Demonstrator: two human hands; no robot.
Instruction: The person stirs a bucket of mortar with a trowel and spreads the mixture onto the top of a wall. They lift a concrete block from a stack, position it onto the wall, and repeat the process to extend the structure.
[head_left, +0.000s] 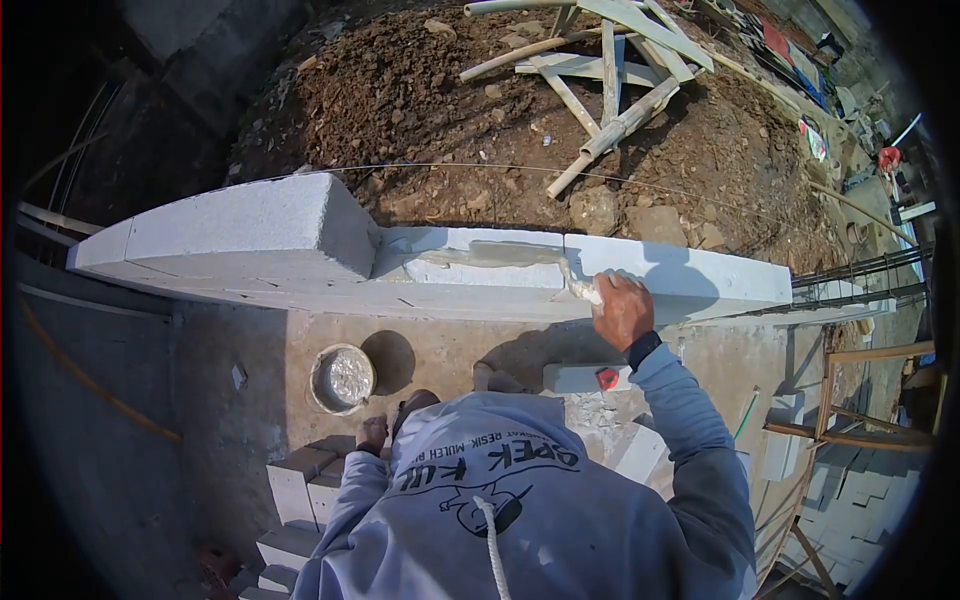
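Note:
My right hand (622, 312) is closed around the handle of a mortar-smeared trowel (510, 254). The trowel's blade lies flat along the top of a low wall (700, 280) of white lightweight blocks, with grey mortar around it. Left of the blade, one more white block (240, 225) stands a course higher on the wall. Down by my left thigh hangs my left hand (372, 436), fingers curled and nothing visible in them. A bucket (316, 385) of wet grey mortar sits on the floor in front of that hand.
A red tape measure (607, 378) rests on a loose block (565, 377) at the wall's foot. Stacked blocks (295, 490) stand to my left. Steel rebar (860, 275) juts from the wall's right end. Beyond a taut string lie soil and bamboo poles (625, 120).

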